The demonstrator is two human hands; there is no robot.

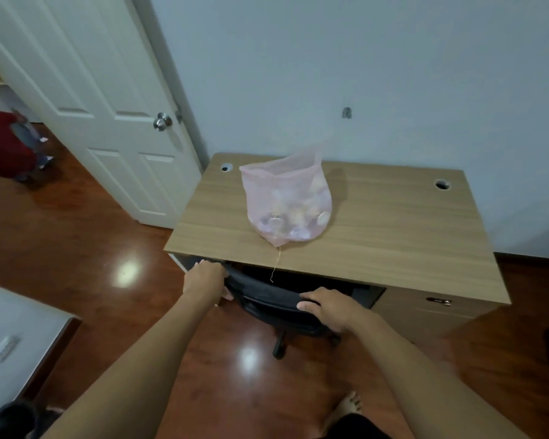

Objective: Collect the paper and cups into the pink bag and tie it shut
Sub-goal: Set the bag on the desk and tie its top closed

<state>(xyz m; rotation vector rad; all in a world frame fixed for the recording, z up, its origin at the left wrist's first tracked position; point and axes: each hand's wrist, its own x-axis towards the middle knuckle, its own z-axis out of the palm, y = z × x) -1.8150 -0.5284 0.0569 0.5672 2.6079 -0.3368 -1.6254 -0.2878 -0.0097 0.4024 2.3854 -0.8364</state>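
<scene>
While both hands (267,296) grip the chair back (263,294), the pink bag (286,201) sits on the desk (393,229).

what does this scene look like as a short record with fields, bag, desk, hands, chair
bag: pink bag stands on the desk, mouth open and untied, pale crumpled items inside
string: thin string hangs from the bag over the front edge
desk: wooden desk, no loose paper or cups visible on it
left hand: left hand grips the chair back
right hand: right hand grips the chair back
chair: black office chair, tucked under the desk
</scene>
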